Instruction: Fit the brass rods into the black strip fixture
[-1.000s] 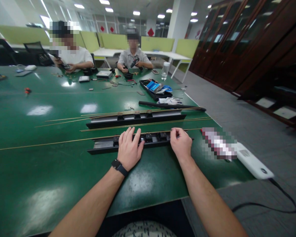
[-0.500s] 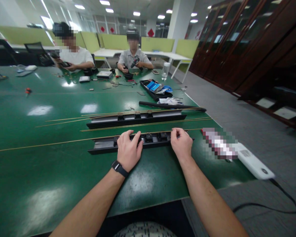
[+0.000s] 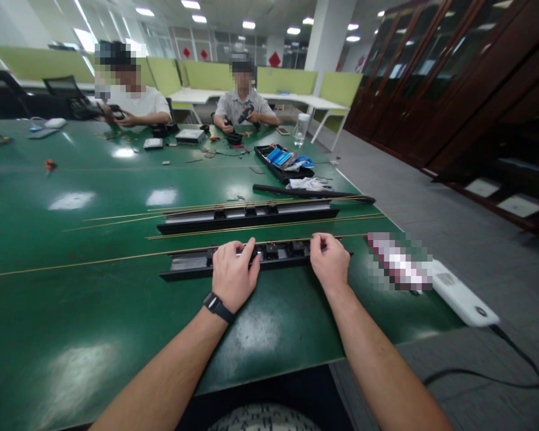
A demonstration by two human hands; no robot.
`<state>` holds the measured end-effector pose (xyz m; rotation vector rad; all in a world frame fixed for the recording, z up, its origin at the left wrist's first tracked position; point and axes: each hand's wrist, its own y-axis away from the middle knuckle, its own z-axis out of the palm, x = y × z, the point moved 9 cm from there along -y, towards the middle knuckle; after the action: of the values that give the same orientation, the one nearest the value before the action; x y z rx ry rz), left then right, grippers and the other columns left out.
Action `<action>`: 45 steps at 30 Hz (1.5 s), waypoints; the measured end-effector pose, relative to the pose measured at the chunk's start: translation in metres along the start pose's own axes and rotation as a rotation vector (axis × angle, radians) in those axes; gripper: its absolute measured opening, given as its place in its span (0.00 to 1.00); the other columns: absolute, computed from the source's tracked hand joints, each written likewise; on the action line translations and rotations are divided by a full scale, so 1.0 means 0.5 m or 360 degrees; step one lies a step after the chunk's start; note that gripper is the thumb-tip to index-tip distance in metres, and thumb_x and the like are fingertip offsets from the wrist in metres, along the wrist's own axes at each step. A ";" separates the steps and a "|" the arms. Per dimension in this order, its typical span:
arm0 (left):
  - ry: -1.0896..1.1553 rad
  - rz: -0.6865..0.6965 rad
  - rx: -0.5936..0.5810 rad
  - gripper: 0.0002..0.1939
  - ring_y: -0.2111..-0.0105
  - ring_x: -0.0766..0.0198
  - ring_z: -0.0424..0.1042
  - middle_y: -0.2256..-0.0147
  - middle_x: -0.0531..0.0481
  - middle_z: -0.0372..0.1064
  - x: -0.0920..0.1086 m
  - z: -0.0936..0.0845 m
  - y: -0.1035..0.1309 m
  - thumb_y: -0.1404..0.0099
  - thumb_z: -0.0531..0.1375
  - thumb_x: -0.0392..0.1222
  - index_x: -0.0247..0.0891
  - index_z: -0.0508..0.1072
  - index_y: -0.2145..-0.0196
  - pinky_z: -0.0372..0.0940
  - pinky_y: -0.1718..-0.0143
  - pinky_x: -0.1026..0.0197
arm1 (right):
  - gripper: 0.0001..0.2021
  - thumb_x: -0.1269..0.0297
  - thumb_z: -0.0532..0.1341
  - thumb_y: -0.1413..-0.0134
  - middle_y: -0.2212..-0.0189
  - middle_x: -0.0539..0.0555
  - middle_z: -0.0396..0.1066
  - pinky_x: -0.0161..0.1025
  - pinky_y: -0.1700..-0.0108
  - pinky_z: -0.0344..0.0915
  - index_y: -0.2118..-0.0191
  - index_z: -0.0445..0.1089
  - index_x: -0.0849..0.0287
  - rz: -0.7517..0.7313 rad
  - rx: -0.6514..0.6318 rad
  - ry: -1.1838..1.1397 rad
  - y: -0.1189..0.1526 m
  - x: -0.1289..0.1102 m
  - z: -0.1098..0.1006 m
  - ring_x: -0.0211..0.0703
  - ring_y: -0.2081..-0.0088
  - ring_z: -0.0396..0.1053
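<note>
A long black channel [image 3: 278, 263] with black blocks [image 3: 272, 250] inside lies across the green table in front of me. Along its far edge runs a thin brass-coloured rod [image 3: 94, 261], which sticks out far to the left and also past the right end. My left hand [image 3: 234, 269] lies over the channel's left half with its fingers bent over the far edge; the fingertips are partly hidden. At the right end, my right hand [image 3: 330, 260] is closed in a pinch on the rod at the far edge. A black watch sits on my left wrist.
A second black channel [image 3: 251, 218] lies beyond, with more thin rods [image 3: 197, 232] around it. Farther back are a black strip [image 3: 314, 194], white gloves [image 3: 308, 184] and a black tray [image 3: 282, 173]. A white power bank-like device [image 3: 467, 296] lies right. Two people sit opposite.
Both hands stay nearly still; the rod's left end has shifted very slightly left. The person at the far left has moved their hands a little.
</note>
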<state>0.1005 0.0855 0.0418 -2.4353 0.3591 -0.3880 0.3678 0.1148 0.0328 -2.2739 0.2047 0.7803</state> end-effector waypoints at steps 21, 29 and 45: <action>-0.0047 -0.0019 -0.0046 0.24 0.53 0.49 0.76 0.53 0.39 0.78 -0.002 0.009 0.001 0.24 0.55 0.51 0.34 0.73 0.39 0.66 0.50 0.48 | 0.16 0.56 0.57 0.36 0.66 0.57 0.80 0.44 0.53 0.68 0.60 0.80 0.57 0.0013 0.0000 -0.0012 0.000 0.001 0.000 0.51 0.62 0.76; -0.0028 -0.0034 -0.0082 0.25 0.50 0.47 0.77 0.51 0.35 0.79 0.001 0.009 0.000 0.23 0.54 0.50 0.33 0.72 0.38 0.65 0.49 0.47 | 0.15 0.57 0.57 0.35 0.66 0.57 0.81 0.43 0.53 0.69 0.60 0.80 0.57 0.0009 -0.0004 -0.0027 0.000 -0.003 -0.002 0.50 0.62 0.76; 0.0009 -0.0039 -0.0112 0.21 0.47 0.48 0.78 0.50 0.37 0.80 0.003 0.016 -0.005 0.23 0.55 0.48 0.33 0.72 0.41 0.63 0.47 0.47 | 0.14 0.58 0.57 0.33 0.63 0.57 0.82 0.43 0.52 0.70 0.58 0.80 0.57 -0.0199 -0.0092 -0.0116 0.010 -0.035 0.011 0.48 0.61 0.76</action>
<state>0.1051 0.0913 0.0374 -2.5097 0.3506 -0.3990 0.3492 0.1136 0.0372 -2.2831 0.0062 0.8111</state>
